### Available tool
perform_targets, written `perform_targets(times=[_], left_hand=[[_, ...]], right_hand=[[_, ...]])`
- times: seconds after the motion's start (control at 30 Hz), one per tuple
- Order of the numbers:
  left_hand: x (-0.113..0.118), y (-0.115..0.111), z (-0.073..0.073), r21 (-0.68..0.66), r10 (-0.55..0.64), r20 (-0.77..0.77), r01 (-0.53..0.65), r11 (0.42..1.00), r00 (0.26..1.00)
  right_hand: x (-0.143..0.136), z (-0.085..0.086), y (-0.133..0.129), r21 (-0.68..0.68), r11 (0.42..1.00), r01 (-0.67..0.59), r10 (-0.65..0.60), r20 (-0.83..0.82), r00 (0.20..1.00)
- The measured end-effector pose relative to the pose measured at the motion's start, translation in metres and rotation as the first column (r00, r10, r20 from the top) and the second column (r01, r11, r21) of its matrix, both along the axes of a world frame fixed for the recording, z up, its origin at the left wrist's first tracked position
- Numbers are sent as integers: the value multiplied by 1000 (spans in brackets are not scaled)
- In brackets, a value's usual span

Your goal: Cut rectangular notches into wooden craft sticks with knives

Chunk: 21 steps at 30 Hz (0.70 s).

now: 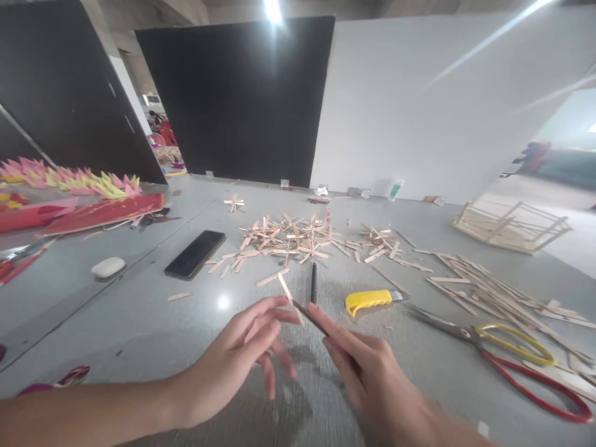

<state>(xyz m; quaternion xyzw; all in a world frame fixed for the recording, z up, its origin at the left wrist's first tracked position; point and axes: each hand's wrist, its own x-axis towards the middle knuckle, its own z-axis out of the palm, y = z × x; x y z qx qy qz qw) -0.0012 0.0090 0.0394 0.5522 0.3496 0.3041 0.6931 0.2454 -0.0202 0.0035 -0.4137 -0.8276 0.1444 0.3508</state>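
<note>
My right hand [372,366] is closed around a thin dark tool [311,316], its index finger stretched along it. At the tool's far tip is a small pale wooden stick [285,287], tilted above the table. My left hand [246,347] is just left of it, fingers apart and slightly curled, the fingertips close to the stick; whether they touch it is unclear. A black pen-like rod [313,282] lies on the table beyond my hands. Further back is a loose pile of short wooden sticks [284,239]. A yellow-handled cutter [370,300] lies to the right of my hands.
Red-and-yellow-handled scissors [475,338] and long sticks [493,288] lie at the right, a wooden frame [512,228] behind them. A phone [195,254], a white rounded case [108,267] and red craft pieces [107,214] are at the left. Upright boards [237,99] stand behind.
</note>
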Motion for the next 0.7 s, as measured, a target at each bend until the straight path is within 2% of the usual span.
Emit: perform_targets(times=[0.07,0.13,0.3,0.37,0.43,0.5,0.53,0.57,0.63,0.7], left_hand=[[2,3,3,1,-47,15,47,999,999],[3,4,5,-33,-59,30,60,998,998],[5,3,2,-123,-225,184,249,961,957],[4,1,1,-109,-238,200,263,959,950],[1,0,0,-65,-193,83,198,978,978],[-3,-1,-2,104,-107,-158,124,987,982],[-5,-1,-4,260,-33,-291,113,959,956],[-7,-1,-8,430,53,-403,137,892,914],[-10,1,-17,727,268,-498,229,647,825],[-11,3,-27,808,342,-484,262,528,805]], right_hand=[[-7,-4,-7,-153,988,-32,15,-114,993],[-9,-4,-11,-196,979,-57,22,-174,985],[-12,-1,-13,-175,981,-79,32,-258,965],[-13,-2,-13,-174,980,-97,48,-265,963],[-14,-3,-14,-204,976,-75,23,-246,969],[-14,-3,-14,-234,972,-32,-19,-215,976],[-14,-3,-15,-241,970,-12,-37,-199,979],[-14,-2,-15,-242,970,-3,-43,-186,982],[-13,3,-15,-235,972,1,-40,-161,986],[-12,12,-14,-239,971,-7,-23,-122,992]])
